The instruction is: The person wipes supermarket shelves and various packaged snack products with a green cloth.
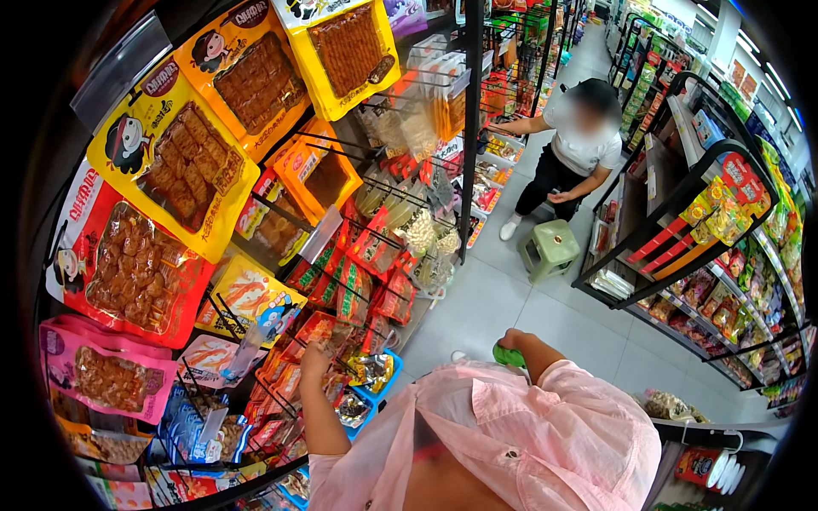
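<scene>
My left hand [315,364] reaches into a hanging rack and is at a red snack packet [314,332]; its fingers are partly hidden, so whether it grips the packet is unclear. Other small red packets [353,290] hang above it on black wire hooks. My right hand [513,342], in front of my pink shirt, is closed around a bunched green item [508,356], perhaps a cloth. Left of my left hand hang a yellow packet with a blue cartoon figure [255,294] and a large red pack of skewered snacks [137,274].
A co-worker in a white top [585,144] sits low in the aisle, one hand at the rack, near a green plastic stool [551,250]. Blue trays [391,377] line the rack's base. Black-framed shelves [671,211] of snacks stand at the right.
</scene>
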The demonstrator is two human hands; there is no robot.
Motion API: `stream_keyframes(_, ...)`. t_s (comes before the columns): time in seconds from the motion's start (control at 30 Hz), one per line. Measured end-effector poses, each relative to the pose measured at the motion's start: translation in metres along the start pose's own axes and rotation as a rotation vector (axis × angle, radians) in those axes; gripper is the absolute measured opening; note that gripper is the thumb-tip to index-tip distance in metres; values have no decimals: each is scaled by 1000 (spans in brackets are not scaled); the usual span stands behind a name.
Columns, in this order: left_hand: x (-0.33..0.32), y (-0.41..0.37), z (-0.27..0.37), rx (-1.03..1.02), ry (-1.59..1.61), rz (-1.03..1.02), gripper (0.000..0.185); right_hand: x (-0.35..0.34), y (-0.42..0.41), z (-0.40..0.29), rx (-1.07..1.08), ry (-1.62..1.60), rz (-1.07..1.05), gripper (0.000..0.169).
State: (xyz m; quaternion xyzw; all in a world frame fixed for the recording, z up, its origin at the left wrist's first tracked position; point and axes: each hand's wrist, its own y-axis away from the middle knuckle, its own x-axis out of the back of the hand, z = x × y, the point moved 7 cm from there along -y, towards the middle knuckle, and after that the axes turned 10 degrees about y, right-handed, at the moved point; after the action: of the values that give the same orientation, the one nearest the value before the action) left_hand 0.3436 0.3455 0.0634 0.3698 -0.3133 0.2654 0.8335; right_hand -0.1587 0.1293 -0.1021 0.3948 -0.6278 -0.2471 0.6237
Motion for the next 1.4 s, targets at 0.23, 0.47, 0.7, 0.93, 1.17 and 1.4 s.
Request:
stream_keyframes(0.23, -10, -24, -29, -103, 137, -43, 24, -16, -12, 3, 17, 22, -11, 45)
stream_keyframes(0.47, 1, 6, -5, 110, 233, -149, 27, -11, 0, 1, 18, -22, -16, 43)
stream_keyframes(0.7, 2, 4, -1, 41, 150, -34, 20, -12, -1, 3, 34, 18, -26, 43)
stream_keyframes(0.93, 7, 8, 8, 74, -5, -10, 11, -7, 6, -1, 16, 37, -43, 45)
stream_keyframes(1.17, 4, -5, -4, -48, 8, 44, 12, -10, -5, 2, 1, 31, -53, 46)
stream_keyframes(1.4, 3, 6, 0, 124, 166, -43, 22, -13, -12, 3, 34, 40, -31, 45)
